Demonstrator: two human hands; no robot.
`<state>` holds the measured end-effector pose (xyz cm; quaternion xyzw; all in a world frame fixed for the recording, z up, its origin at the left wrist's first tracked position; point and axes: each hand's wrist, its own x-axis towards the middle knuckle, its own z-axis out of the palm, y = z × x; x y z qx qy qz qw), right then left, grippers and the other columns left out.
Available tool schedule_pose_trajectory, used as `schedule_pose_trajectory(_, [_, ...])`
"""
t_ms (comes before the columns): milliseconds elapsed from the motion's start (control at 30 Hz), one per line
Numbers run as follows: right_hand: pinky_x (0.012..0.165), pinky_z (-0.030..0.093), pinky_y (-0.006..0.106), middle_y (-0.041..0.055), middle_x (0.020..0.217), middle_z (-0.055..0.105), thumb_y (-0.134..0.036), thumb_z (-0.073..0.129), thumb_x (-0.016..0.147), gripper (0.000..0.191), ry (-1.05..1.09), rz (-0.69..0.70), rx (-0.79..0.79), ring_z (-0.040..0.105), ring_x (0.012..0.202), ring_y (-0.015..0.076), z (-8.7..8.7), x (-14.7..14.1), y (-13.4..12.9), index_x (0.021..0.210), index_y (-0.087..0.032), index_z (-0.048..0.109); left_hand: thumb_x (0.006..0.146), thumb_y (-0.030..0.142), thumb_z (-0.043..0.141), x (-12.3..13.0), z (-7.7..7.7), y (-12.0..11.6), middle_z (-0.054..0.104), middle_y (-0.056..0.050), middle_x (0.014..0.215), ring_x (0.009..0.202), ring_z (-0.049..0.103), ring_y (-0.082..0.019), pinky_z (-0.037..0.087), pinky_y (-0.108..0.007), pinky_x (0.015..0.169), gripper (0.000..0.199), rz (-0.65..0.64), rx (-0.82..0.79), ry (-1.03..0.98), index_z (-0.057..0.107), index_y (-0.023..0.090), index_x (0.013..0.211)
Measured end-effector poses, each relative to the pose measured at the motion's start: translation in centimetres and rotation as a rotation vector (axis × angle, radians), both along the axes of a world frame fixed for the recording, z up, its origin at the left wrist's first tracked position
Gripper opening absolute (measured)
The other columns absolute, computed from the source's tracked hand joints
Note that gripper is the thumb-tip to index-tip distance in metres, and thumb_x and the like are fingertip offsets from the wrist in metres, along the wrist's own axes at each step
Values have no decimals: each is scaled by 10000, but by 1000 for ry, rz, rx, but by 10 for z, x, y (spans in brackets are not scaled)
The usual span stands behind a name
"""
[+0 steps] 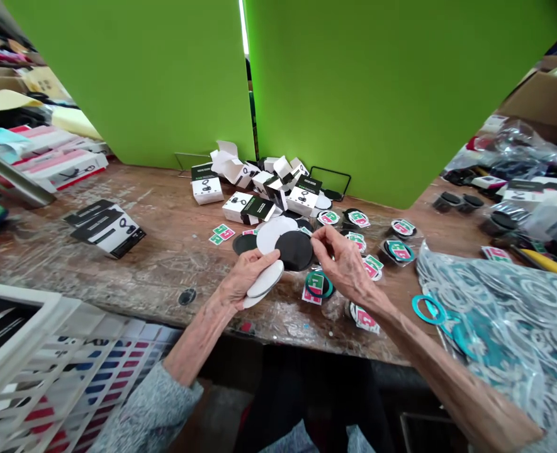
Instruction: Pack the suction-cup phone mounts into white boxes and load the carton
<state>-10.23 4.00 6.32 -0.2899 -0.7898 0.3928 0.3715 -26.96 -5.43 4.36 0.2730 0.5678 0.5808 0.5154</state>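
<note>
While a white basket [63, 311] stands at the far left and folded black-and-white cartons [111, 228] lie on the wooden table [167, 267], the left hand [245, 277] grasps several white discs [265, 280]. Just right of these is a black disc [295, 250] — held between the hands, its right edge pinched by the right hand [347, 259]. Further right come teal-rimmed containers [398, 250], then a clear bag of rings [505, 340].
</note>
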Motion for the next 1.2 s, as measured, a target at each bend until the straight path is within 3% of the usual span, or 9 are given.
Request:
schedule_pose_trajectory(67, [561, 317, 267, -23, 661, 491, -269, 463, 903, 135, -42, -97, 113, 409, 568, 113, 3, 10, 2, 785, -216, 503, 635, 411, 792, -1, 5, -3, 568, 9, 533, 434, 446, -75, 256, -190, 377, 317, 36, -29, 107, 621, 144, 648])
schedule_pose_trajectory(167, [530, 309, 254, -24, 653, 473, -299, 464, 909, 146, -34, -219, 94, 405, 561, 116, 3, 29, 7, 792, -218, 496, 599, 416, 811, -9, 12, -10, 577, 5, 530, 442, 462, -85, 267, -190, 381, 323, 95, -61, 179, 637, 147, 646])
schedule_pose_trajectory(333, [533, 326, 248, -31, 622, 471, -314, 457, 912, 183, -253, -65, -17, 422, 549, 114, -20, 50, 2, 772, -203, 499, 570, 466, 826, -17, 8, -19, 643, -25, 611, 485, 510, -89, 317, -174, 415, 395, 79, -95, 109, 673, 132, 714])
schedule_pose_trajectory(533, [648, 395, 311, 94, 921, 586, -277, 426, 911, 191, -386, -167, 238, 547, 757, 193, -26, 45, -14, 940, -186, 591, 547, 433, 845, -1, -3, -16, 668, -52, 653, 510, 546, -109, 358, -190, 442, 402, 77, -101, 29, 696, 118, 747])
schedule_pose_trajectory(633, [663, 436, 306, 69, 908, 615, -340, 477, 912, 218, -227, -141, 86, 575, 781, 191, -15, 32, -16, 1057, -209, 574, 540, 419, 855, 10, 0, -12, 640, -22, 603, 472, 504, -86, 328, -181, 423, 382, 61, -85, -20, 684, 126, 717])
schedule_pose_trajectory(767, [565, 437, 246, -12, 728, 570, -396, 533, 875, 197, -24, -13, -223, 534, 614, 122, -8, 21, -11, 902, -201, 549, 586, 426, 841, 19, 4, -8, 618, -12, 572, 443, 443, -56, 275, -164, 399, 362, -35, -50, -70, 692, 120, 707])
schedule_pose_trajectory(933, [516, 385, 209, -41, 667, 506, -436, 634, 796, 265, 83, -60, -450, 467, 572, 92, -1, 64, -1, 818, -196, 524, 660, 405, 810, 10, 6, -12, 682, -54, 689, 499, 457, -43, 323, -133, 442, 318, -45, -10, -70, 732, 125, 790])
schedule_pose_trajectory(1067, [542, 388, 229, -25, 674, 513, -414, 561, 864, 222, -148, -72, -359, 477, 601, 111, -16, 120, -9, 853, -192, 559, 611, 428, 833, 11, 14, -15, 665, -53, 642, 466, 452, -51, 281, -137, 393, 356, -69, -96, -10, 716, 114, 733])
schedule_pose_trajectory(1200, [592, 411, 286, 30, 752, 576, -350, 494, 903, 196, -410, -217, -22, 530, 649, 159, -40, 142, -25, 907, -193, 611, 593, 435, 836, 27, 18, -12, 627, -26, 585, 451, 447, -54, 288, -141, 391, 379, -117, -121, 46, 705, 111, 741])
